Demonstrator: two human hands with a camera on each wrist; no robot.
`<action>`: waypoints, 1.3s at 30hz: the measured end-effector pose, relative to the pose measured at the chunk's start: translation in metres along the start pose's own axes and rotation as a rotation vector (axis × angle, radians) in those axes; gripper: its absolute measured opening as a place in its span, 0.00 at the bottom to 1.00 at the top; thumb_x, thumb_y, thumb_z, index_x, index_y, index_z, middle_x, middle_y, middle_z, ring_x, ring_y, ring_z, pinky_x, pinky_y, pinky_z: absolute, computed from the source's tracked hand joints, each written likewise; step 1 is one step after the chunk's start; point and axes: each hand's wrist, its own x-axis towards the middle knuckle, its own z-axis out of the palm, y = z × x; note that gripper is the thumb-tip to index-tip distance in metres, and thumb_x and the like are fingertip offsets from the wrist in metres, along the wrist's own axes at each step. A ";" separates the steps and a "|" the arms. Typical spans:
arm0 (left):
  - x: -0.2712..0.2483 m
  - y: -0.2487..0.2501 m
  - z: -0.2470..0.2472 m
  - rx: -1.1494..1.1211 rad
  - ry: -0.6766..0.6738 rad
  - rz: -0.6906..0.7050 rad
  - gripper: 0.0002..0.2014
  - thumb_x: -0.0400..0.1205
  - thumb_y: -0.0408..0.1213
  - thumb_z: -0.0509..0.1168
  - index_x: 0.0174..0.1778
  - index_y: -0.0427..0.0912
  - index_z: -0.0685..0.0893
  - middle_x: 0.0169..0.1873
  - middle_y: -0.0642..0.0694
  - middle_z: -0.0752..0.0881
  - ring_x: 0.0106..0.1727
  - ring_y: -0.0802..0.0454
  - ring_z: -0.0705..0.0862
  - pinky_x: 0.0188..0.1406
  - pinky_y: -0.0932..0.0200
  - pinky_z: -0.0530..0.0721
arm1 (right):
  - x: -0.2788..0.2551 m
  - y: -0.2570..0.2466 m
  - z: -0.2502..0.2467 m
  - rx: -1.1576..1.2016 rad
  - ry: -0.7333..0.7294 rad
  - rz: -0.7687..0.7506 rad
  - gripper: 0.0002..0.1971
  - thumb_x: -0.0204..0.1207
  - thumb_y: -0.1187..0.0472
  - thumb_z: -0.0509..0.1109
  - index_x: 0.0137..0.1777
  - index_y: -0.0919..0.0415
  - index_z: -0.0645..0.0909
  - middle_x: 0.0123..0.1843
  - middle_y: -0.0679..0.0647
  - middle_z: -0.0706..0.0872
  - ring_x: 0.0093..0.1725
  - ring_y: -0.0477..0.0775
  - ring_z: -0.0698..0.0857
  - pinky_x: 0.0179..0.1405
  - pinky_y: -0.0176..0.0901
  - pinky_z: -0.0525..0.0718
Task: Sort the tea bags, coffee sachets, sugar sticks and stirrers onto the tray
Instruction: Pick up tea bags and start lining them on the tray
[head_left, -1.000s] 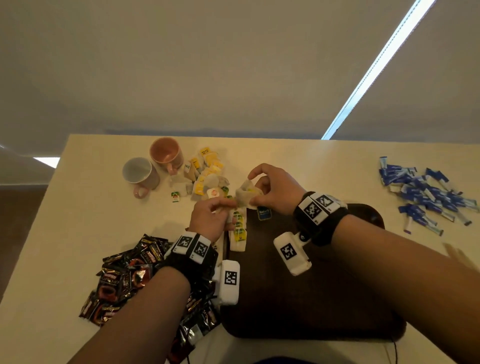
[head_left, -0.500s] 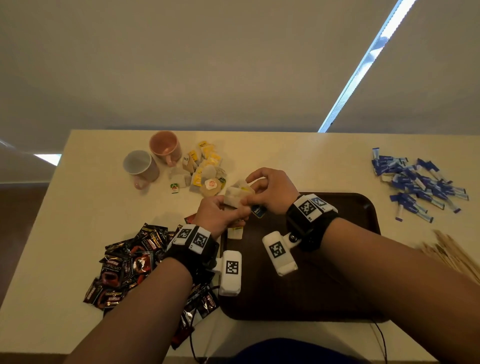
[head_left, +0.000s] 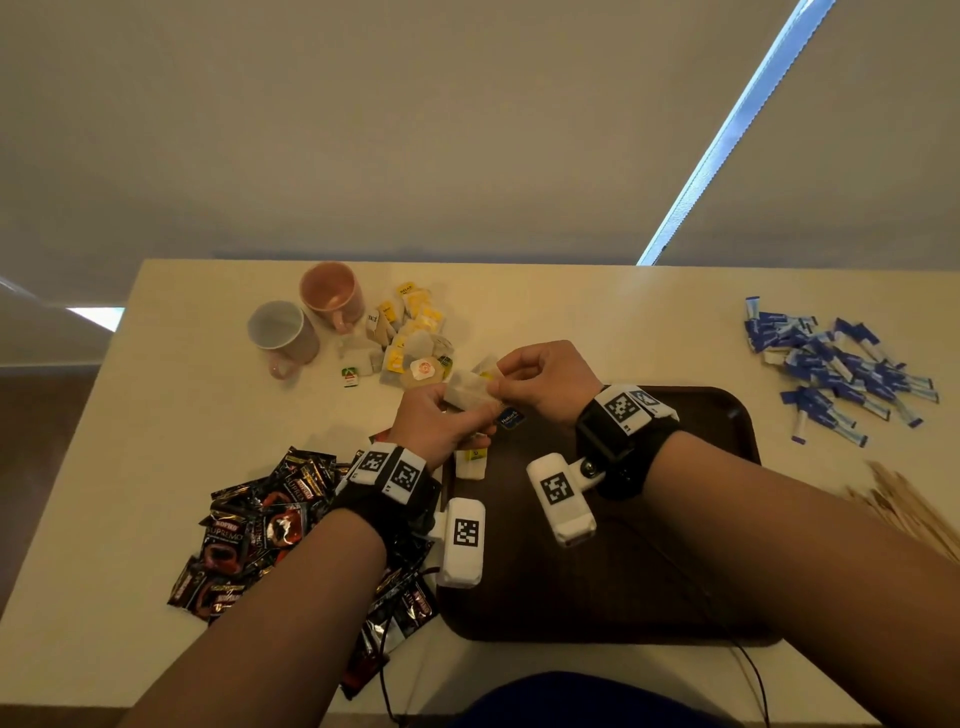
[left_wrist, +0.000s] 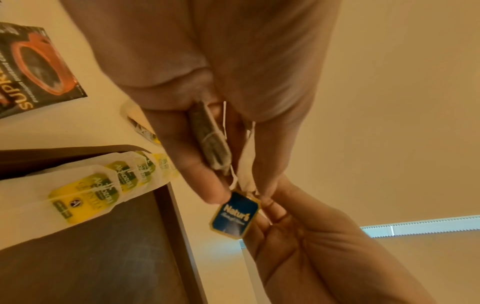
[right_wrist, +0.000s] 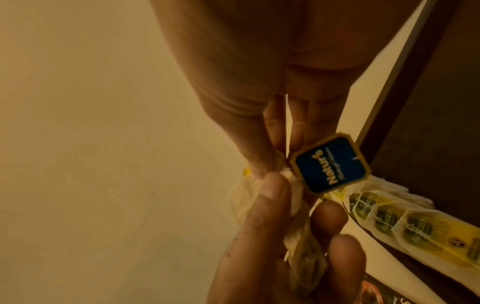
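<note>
Cream table (head_left: 156, 415) holds everything. Dark brown tray (head_left: 675, 571) sits near the front edge, long axis left-right. Coffee sachets (head_left: 260, 525) are piled black and red, left of the tray. Sugar sticks (head_left: 841, 364) are scattered blue at far right, pointing every way. Loose tea bags (head_left: 410, 338) are heaped behind the tray's left end, beside a pink mug (head_left: 332, 293) and a pale mug (head_left: 280, 330). Wooden stirrers (head_left: 909, 509) fan out at the right edge, partly cut off.

A row of yellow-tagged tea bags (left_wrist: 85, 195) lies overlapped on the tray's far-left corner, the row running front to back.

Left hand (head_left: 441, 423) pinches a held tea bag (left_wrist: 211, 139) between thumb and fingers, above the tray's far-left corner, long axis running roughly toward the right hand. Right hand (head_left: 545, 376) pinches the bag's other end, fingers curled. A blue tag (left_wrist: 235, 215) dangles on string between the hands.
</note>
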 end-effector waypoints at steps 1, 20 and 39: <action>0.000 0.000 0.000 0.015 0.003 0.006 0.07 0.75 0.30 0.78 0.46 0.38 0.89 0.36 0.41 0.92 0.38 0.49 0.92 0.37 0.58 0.91 | 0.001 0.001 0.001 -0.004 0.002 0.006 0.06 0.72 0.65 0.79 0.48 0.62 0.89 0.41 0.59 0.92 0.39 0.53 0.91 0.43 0.43 0.90; -0.002 -0.010 -0.022 0.066 0.048 -0.041 0.10 0.76 0.28 0.77 0.52 0.32 0.88 0.39 0.38 0.93 0.39 0.45 0.93 0.42 0.54 0.92 | 0.006 -0.010 0.003 0.117 -0.002 0.062 0.08 0.84 0.66 0.66 0.58 0.69 0.78 0.45 0.68 0.90 0.35 0.55 0.92 0.30 0.40 0.90; -0.015 -0.012 -0.035 0.029 0.108 -0.029 0.08 0.75 0.27 0.77 0.48 0.30 0.88 0.33 0.41 0.92 0.33 0.52 0.92 0.32 0.64 0.88 | 0.003 0.062 0.054 -0.732 -0.215 0.104 0.11 0.75 0.61 0.76 0.57 0.54 0.86 0.47 0.49 0.84 0.47 0.49 0.83 0.45 0.39 0.82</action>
